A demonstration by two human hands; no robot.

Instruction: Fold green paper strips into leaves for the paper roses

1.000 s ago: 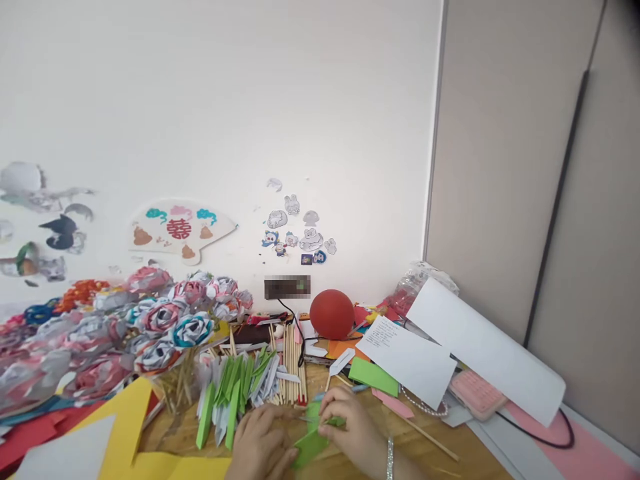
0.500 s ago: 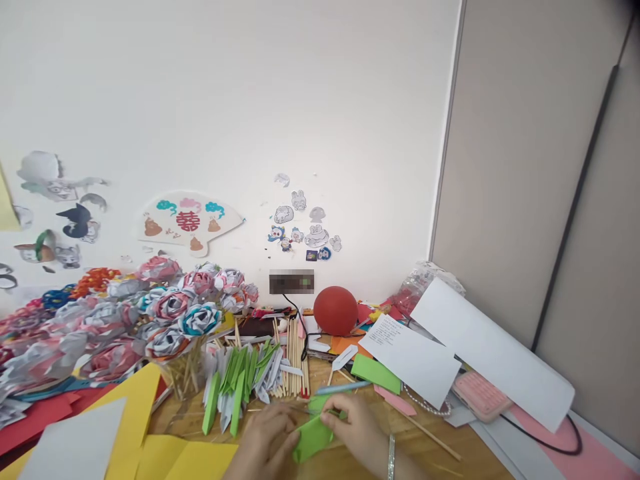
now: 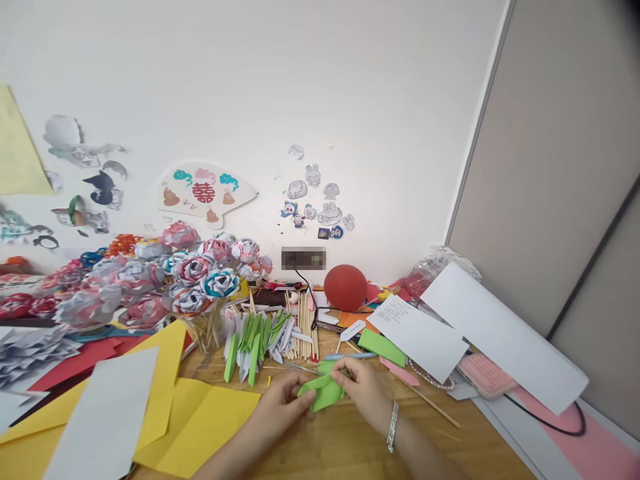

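Note:
A piece of green paper [image 3: 327,395], partly folded, is held between my two hands above the wooden table. My left hand [image 3: 286,402] pinches its left edge between thumb and fingers. At its upper right, my right hand [image 3: 361,385] grips the paper with thumb and forefinger; a sparkling bracelet circles that wrist. Just behind the paper lies what looks like a pair of scissors [image 3: 303,367], partly hidden. Folded green and white paper strips [image 3: 255,343] are heaped beyond my left hand. A flat green paper strip [image 3: 383,345] lies beyond my right hand.
Paper roses [image 3: 195,268] crowd the left rear. Yellow paper [image 3: 210,427] and a white sheet [image 3: 103,413] lie at left. Wooden sticks [image 3: 304,320], a red balloon [image 3: 345,288], a printed sheet [image 3: 417,337] and a pink keyboard-like object [image 3: 486,375] stand along the back and right.
The view has tilted down and shifted left, so more of both forearms shows. Both hands keep hold of the green paper, whose left edge now appears folded up.

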